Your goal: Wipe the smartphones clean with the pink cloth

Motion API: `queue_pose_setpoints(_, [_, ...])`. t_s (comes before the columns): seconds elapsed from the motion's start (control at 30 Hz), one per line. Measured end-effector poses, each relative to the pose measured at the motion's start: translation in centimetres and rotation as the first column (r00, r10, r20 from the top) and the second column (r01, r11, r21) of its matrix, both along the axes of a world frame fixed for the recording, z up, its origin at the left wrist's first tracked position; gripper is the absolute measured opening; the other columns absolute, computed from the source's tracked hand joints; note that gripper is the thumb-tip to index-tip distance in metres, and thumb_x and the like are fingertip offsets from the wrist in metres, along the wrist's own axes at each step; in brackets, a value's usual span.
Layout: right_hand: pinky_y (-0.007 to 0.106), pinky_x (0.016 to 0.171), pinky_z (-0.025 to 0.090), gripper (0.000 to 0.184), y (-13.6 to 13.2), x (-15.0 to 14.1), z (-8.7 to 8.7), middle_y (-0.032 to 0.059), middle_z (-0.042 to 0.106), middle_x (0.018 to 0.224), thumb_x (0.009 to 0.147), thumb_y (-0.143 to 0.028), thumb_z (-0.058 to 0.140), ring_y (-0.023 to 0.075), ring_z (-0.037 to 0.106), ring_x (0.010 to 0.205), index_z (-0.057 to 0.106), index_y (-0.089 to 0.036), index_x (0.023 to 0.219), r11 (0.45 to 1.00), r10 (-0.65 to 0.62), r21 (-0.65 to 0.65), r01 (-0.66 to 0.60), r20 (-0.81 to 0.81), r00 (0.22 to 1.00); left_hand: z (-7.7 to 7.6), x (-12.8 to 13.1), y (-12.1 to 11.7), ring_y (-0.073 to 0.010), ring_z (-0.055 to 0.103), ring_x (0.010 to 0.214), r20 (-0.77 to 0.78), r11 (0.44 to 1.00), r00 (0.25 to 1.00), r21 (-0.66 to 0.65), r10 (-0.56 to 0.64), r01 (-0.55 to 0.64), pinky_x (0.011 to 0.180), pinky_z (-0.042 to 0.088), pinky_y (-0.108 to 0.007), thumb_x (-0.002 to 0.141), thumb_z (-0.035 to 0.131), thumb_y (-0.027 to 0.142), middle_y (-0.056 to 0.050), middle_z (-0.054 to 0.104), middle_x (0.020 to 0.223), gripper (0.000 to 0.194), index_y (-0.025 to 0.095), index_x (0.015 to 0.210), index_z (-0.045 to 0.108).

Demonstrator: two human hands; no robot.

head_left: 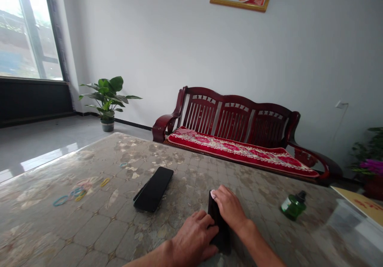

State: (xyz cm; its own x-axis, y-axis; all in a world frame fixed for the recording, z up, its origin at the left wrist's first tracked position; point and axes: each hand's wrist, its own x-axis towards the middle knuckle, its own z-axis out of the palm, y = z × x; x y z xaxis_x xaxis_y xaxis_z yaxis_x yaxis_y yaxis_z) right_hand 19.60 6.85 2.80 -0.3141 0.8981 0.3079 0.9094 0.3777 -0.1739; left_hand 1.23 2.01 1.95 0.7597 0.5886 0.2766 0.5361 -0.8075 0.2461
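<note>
A dark, flat, phone-like slab (222, 235) stands tilted on the table in front of me. My left hand (196, 237) grips its left side with curled fingers. At its far end, my right hand (230, 207) presses a small whitish piece of cloth or tissue (212, 194) against the edge, the fingers closed together over it. To the left, apart from both hands, a black smartphone (155, 189) lies face up, with what looks like another flat piece under its left edge. Part of the slab is hidden behind my hands.
Several coloured rubber bands (78, 192) lie on the patterned tabletop (95, 223) at left. A green bottle (293, 206) with a black cap stands right, near a clear plastic box (350, 223). Beyond are a red wooden bench (233, 119) and a potted plant (107, 99).
</note>
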Motion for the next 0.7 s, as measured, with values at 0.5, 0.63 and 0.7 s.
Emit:
queue_pose_setpoints(0.5, [0.028, 0.082, 0.047, 0.029, -0.6, 2.4, -0.3, 0.0046, 0.062, 0.091, 0.099, -0.014, 0.038, 0.0185, 0.061, 0.087, 0.064, -0.022, 0.09, 0.999, -0.036, 0.036, 0.037, -0.029, 0.999, -0.2, 0.1, -0.2, -0.0231, 0.056, 0.096, 0.018, 0.999, 1.0, -0.032, 0.022, -0.022, 0.086, 0.049, -0.033, 0.084, 0.072, 0.036, -0.003, 0.063, 0.104, 0.025, 0.023, 0.104, 0.063])
queue_pose_setpoints(0.63, [0.029, 0.081, 0.047, 0.028, -1.7, 2.5, -0.4, 0.0051, 0.062, 0.094, 0.099, -0.016, 0.037, 0.0195, 0.061, 0.09, 0.064, -0.023, 0.093, 1.0, -0.007, 0.002, 0.007, -0.072, 0.997, -0.5, 0.2, -0.2, -0.023, 0.055, 0.095, 0.047, 0.999, 0.998, -0.033, 0.031, -0.03, 0.085, 0.049, -0.033, 0.082, 0.073, 0.036, -0.002, 0.063, 0.103, 0.024, 0.023, 0.1, 0.063])
queue_pose_setpoints(0.7, [0.029, 0.08, 0.047, 0.028, -3.2, 2.5, -0.5, 0.0047, 0.061, 0.093, 0.1, -0.017, 0.037, 0.0196, 0.06, 0.09, 0.064, -0.024, 0.095, 0.999, 0.04, -0.02, -0.041, -0.081, 0.996, -0.7, 0.2, -0.1, -0.0226, 0.055, 0.095, 0.055, 0.999, 0.998, -0.029, 0.029, -0.027, 0.084, 0.049, -0.032, 0.082, 0.073, 0.036, -0.002, 0.063, 0.102, 0.022, 0.022, 0.095, 0.062])
